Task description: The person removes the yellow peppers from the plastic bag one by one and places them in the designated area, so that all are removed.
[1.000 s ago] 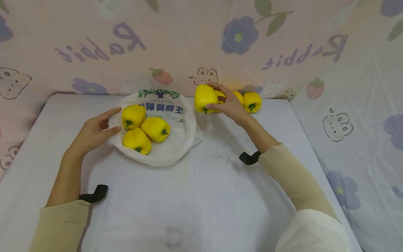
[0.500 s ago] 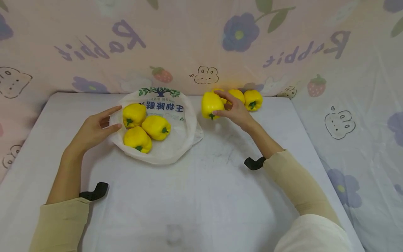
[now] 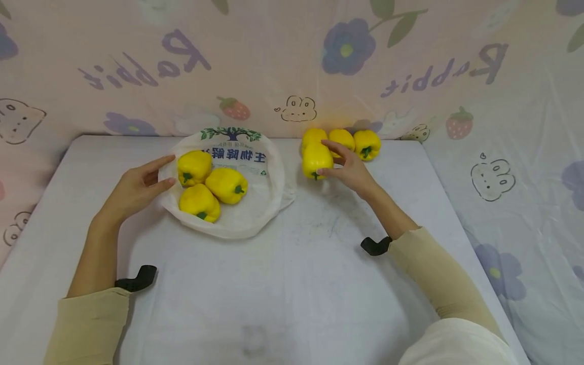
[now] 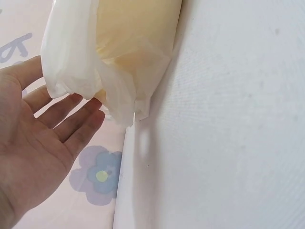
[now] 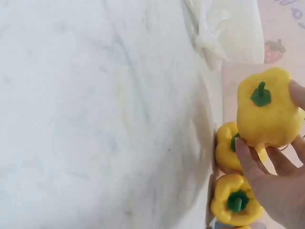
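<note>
My right hand (image 3: 349, 171) holds a yellow bell pepper (image 3: 318, 161) between thumb and fingers, its green stem facing me. In the right wrist view this held pepper (image 5: 267, 114) hangs beside the others. Three more yellow bell peppers stand behind it: a left one (image 3: 314, 137) partly covered, a middle one (image 3: 342, 137) and a right one (image 3: 367, 145). My left hand (image 3: 137, 190) is at the left side of a white plastic bag (image 3: 255, 223), fingers extended along its outside in the left wrist view. Inside the bag lie three yellow peppers (image 3: 226, 186).
The white tabletop (image 3: 219, 294) carries everything. A printed cloth (image 3: 264, 56) with flowers and rabbits rises behind its back edge. Black curved pieces jut from both wrists, one at the left wrist (image 3: 139, 279) and one at the right wrist (image 3: 376, 246).
The right hand has moved right and toward me with its pepper, away from the bag, uncovering more of the peppers behind. My left hand and the bag stay nearly where they were.
</note>
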Demonstrator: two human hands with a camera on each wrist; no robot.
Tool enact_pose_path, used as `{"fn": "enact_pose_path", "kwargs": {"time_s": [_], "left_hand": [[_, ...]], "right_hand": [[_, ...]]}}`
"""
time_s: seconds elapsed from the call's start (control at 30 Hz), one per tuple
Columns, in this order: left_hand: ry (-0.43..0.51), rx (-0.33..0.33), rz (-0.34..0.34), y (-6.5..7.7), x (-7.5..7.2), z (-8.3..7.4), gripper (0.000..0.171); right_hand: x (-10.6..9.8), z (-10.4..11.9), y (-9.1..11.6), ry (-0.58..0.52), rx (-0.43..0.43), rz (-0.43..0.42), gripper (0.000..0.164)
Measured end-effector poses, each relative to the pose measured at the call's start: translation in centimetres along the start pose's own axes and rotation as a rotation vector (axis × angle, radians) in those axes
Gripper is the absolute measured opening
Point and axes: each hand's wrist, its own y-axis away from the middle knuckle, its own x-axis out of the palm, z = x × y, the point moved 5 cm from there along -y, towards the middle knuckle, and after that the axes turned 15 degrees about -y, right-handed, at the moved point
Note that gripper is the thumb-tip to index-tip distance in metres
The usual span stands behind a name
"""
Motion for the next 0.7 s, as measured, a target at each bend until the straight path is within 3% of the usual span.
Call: {"fn": "enact_pose_path", "kwargs": {"time_s": [0.47, 0.7], "left_hand": [[0.007, -0.031, 0.028, 0.0, 0.4, 0.0, 0.069], [0.008, -0.033, 0.036, -0.1, 0.5, 0.2, 0.070]], "right_hand": [[-0.5, -2.0, 0.4, -0.029, -0.010, 0.019, 0.074], [0.7, -0.6, 1.6, -0.046, 0.042, 0.058, 0.075]]}}
